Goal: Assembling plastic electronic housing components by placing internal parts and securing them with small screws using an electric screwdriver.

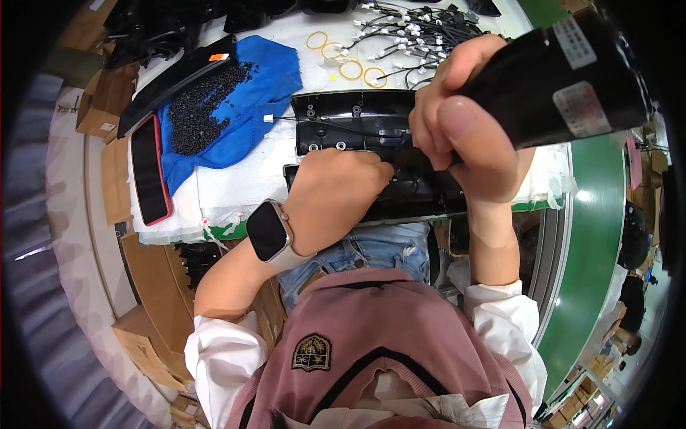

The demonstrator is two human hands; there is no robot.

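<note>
Over black panels [357, 109], right hand [468, 125] grips apparent screwdriver [539, 79].

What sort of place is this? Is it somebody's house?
It looks more like a factory or assembly workshop: there is a big pile of black cables, lots of tiny black parts on a blue cloth, and cardboard boxes.

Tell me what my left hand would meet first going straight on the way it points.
Probably your right hand, next along that line in the picture; depth is unclear, so the left hand might pass beneath it, over the black panels.
</note>
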